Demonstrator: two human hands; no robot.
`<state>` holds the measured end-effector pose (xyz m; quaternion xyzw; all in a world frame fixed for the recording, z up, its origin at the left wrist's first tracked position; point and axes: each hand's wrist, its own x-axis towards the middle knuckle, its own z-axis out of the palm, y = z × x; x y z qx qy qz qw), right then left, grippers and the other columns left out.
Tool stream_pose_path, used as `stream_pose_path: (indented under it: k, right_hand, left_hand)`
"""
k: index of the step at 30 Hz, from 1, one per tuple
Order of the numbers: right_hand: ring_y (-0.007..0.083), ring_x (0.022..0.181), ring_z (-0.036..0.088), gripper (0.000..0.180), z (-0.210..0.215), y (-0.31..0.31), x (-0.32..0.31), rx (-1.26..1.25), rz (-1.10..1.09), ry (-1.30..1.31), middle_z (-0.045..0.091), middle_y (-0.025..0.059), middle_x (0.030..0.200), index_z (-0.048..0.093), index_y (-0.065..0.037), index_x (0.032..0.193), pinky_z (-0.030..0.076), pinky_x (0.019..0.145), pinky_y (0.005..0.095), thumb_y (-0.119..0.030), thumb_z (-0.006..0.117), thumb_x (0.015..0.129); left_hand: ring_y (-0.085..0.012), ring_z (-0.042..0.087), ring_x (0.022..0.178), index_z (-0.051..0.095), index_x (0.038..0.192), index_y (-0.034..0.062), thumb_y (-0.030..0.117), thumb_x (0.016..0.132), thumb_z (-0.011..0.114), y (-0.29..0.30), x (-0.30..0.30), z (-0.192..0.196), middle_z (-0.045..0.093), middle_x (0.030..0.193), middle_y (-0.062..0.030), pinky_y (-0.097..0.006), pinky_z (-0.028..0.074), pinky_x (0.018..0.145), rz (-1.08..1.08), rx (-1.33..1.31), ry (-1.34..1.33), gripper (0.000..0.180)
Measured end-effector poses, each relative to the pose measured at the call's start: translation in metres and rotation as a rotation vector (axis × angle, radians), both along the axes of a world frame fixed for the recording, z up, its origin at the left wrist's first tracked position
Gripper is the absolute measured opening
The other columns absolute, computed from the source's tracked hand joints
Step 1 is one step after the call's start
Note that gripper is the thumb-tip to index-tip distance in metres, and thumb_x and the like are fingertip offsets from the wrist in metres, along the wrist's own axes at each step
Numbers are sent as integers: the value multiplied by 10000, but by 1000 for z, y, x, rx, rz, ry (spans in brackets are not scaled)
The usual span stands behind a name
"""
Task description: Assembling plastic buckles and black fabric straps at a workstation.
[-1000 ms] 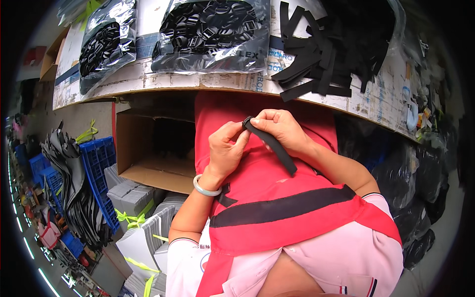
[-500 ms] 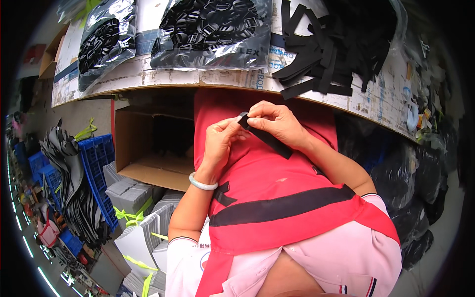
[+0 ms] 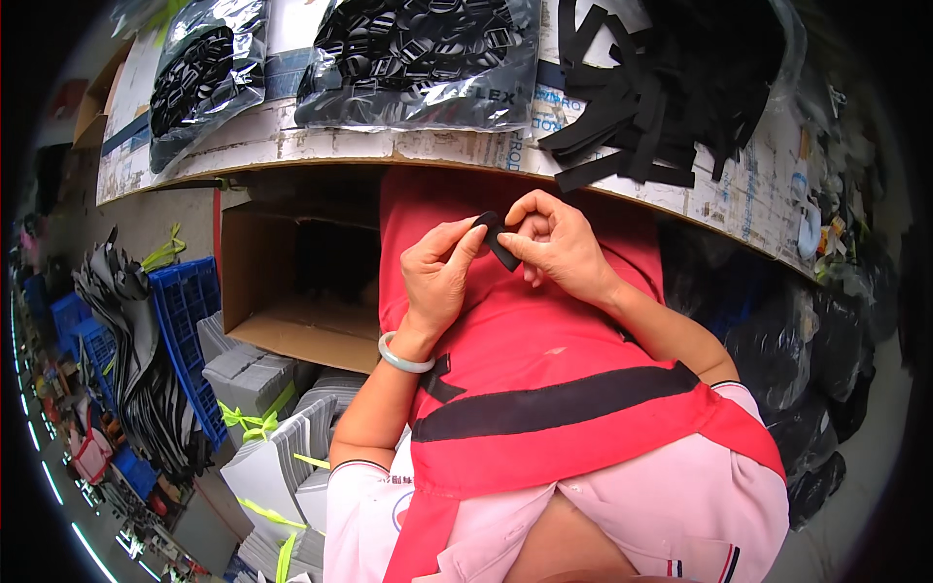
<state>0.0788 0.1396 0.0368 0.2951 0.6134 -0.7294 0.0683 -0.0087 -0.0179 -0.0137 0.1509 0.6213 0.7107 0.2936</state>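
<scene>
Over the red apron (image 3: 525, 335) in my lap, both hands work on one short black webbing strap (image 3: 502, 255). My left hand (image 3: 432, 277), with a pale bangle (image 3: 405, 356) at its wrist, pinches the strap's bent upper part between thumb and fingertips. From the other side my right hand (image 3: 569, 255) closes thumb and forefinger at the strap's edge, its other fingers curled. A short end of the strap slants down between the two hands. Whether a buckle sits inside the fold is hidden by my fingers.
On the table (image 3: 428, 148) ahead lie two clear bags of black buckles (image 3: 413, 58) (image 3: 199, 73) and a loose heap of black straps (image 3: 641, 107). An open cardboard box (image 3: 301, 335) stands below at left, near grey bundles (image 3: 277, 447) and a blue crate (image 3: 185, 340). Black bags (image 3: 777, 360) fill the right.
The strap's long tail, which hung down to the right, now shows only as a short end between my hands. My left hand has turned slightly, and my right fingers have curled in.
</scene>
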Motion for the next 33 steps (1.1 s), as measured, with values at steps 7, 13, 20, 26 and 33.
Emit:
stream_pose_path:
  k: [7, 13, 20, 26, 33]
  right_hand:
    - [80, 545, 597, 176, -7, 0, -3, -225, -99, 124, 602, 32, 702, 572, 16, 1032, 483, 452, 200, -144, 593, 962]
    - [61, 582, 580, 202, -11, 22, 1, -332, 176, -57, 645, 22, 762, 652, -10, 970, 481, 516, 202, -209, 651, 936]
    - [68, 742, 607, 126, -11, 16, -2, 26, 17, 107, 650, 7, 796, 660, -3, 949, 509, 682, 216, -110, 691, 890]
    - [72, 756, 603, 136, -15, 9, -7, -57, 25, 124, 630, 14, 831, 586, -9, 913, 508, 710, 214, -52, 704, 860]
    - [96, 852, 600, 239, -24, -2, -8, -21, 174, 218, 626, 44, 925, 546, -35, 1034, 504, 778, 249, -90, 707, 866]
  left_hand:
    - [-134, 622, 869, 718, 1022, -1, -68, 822, 695, -5, -5, 1, 661, 973, -78, -228, 502, 744, -39, 85, 219, 212]
    - [-140, 601, 861, 722, 980, 20, -85, 797, 696, -16, -4, 9, 609, 978, -65, -237, 496, 734, -179, 58, 268, 213]
    - [-151, 589, 925, 716, 976, 1, -116, 780, 688, -18, -4, 16, 585, 1012, -67, -243, 490, 799, -218, 54, 249, 230]
    - [-154, 613, 874, 713, 963, 7, -95, 802, 675, -22, -5, 14, 602, 984, -70, -249, 509, 754, -199, 45, 286, 194]
    - [-133, 633, 745, 702, 939, -18, -105, 797, 654, -83, -35, 42, 648, 877, -76, -233, 505, 670, -403, -212, 240, 174]
